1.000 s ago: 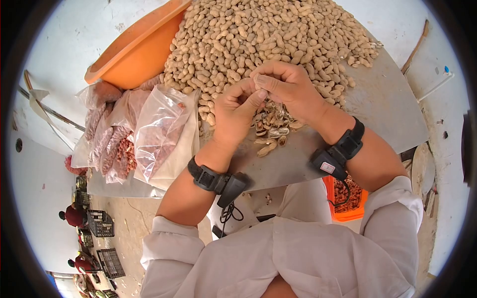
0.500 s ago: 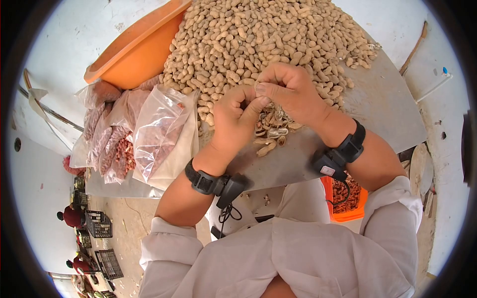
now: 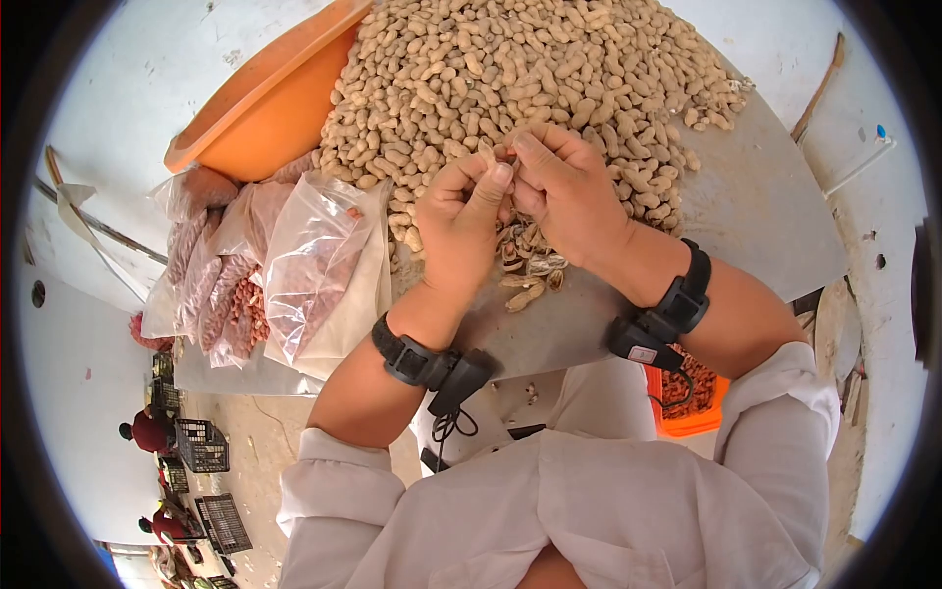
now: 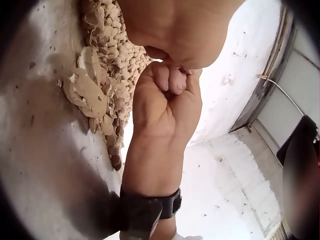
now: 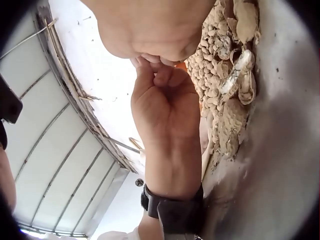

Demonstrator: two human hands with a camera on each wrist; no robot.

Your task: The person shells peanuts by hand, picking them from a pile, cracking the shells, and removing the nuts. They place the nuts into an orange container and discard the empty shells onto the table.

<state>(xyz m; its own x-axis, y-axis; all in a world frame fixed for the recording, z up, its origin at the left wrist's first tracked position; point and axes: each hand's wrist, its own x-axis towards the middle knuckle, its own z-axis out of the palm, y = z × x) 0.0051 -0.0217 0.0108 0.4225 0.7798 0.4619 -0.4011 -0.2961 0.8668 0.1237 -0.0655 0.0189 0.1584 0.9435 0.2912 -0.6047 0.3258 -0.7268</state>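
Both hands meet over the near edge of a large heap of unshelled peanuts (image 3: pixel 471 74). Thumb and fingers of the left hand (image 3: pixel 459 228) pinch a peanut shell (image 3: pixel 488 153), its pale end showing above the thumb. The right hand (image 3: pixel 579 196) touches it at the fingertips, thumb and curled fingers pinching at the same peanut; something reddish shows between the hands. Just below them lie broken shells (image 3: pixel 545 263) on the metal table (image 3: pixel 579 324). In the left wrist view the right hand (image 4: pixel 162 110) has its fingers curled inward; the right wrist view shows the left hand (image 5: pixel 167 112) likewise.
An orange basin (image 3: pixel 265 108) leans at the upper left, above plastic bags of reddish kernels (image 3: pixel 319 260). Below the table edge stands an orange container (image 3: pixel 692 422) of reddish bits. People and black crates (image 3: pixel 203 447) are at the far lower left.
The fingers have shifted: the right thumb has moved up and away from the left thumb, and a pale shell end and reddish bit now show between the hands.
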